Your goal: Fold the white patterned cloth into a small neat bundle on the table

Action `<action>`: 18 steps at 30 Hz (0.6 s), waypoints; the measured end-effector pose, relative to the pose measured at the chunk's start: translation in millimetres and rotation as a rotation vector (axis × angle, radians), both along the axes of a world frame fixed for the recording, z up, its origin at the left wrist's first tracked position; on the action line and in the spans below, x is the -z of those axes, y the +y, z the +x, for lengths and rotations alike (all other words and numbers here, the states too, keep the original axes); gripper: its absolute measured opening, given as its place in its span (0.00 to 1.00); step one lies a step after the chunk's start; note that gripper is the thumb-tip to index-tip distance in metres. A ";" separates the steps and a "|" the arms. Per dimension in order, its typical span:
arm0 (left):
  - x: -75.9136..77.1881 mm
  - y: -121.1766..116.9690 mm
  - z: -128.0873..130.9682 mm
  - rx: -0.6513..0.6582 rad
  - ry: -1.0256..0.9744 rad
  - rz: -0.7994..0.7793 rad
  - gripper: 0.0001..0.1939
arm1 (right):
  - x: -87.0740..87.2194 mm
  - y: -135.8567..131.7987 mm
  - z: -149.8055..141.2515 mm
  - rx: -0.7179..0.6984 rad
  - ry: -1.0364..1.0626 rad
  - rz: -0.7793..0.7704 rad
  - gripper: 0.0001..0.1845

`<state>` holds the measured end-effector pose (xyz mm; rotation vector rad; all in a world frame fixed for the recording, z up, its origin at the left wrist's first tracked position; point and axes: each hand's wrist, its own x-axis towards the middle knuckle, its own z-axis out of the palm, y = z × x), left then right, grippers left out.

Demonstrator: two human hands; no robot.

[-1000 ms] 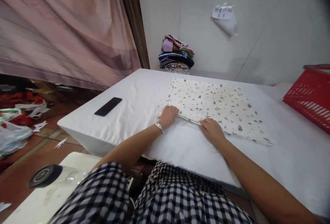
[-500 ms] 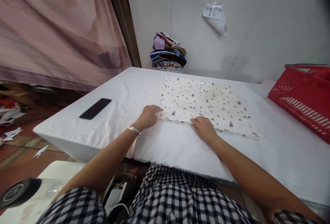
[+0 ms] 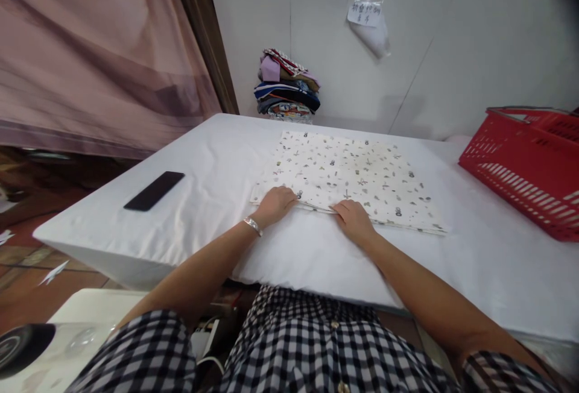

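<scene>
A folded white cloth (image 3: 348, 170) with a small scattered print lies flat on the white-covered table (image 3: 217, 158). At its near edge, my left hand (image 3: 275, 205), with a silver bracelet at the wrist, is closed on the fabric left of the middle. My right hand (image 3: 355, 220) pinches the same edge farther right, thumb and fingers together. Between the two hands the edge is slightly raised and its layers show. Some of the fingertips are hidden by the hands.
A black phone (image 3: 154, 190) lies on the table's left side. At the right stands a red plastic basket (image 3: 525, 170). Folded clothes (image 3: 287, 88) are stacked by the wall at the back, below a pinned paper note (image 3: 364, 13). A pink curtain (image 3: 90, 49) hangs at left.
My left hand first slid left to the cloth's corner with fingers spread, then came back right and closed on the near edge. My right hand stayed on the edge. The view shifted right.
</scene>
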<state>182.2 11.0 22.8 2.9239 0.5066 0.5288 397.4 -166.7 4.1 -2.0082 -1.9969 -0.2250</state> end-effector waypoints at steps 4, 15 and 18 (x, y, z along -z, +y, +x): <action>0.9 -5.8 0.4 -0.027 0.032 0.120 0.17 | -0.1 -0.1 -0.2 -0.022 0.006 0.031 0.13; 2.8 4.7 -17.3 -0.077 0.065 0.082 0.20 | 1.4 0.1 -0.3 -0.037 0.002 0.047 0.14; 6.6 4.7 -25.0 -0.133 0.047 0.046 0.24 | 3.2 -0.2 0.3 -0.051 0.008 0.055 0.15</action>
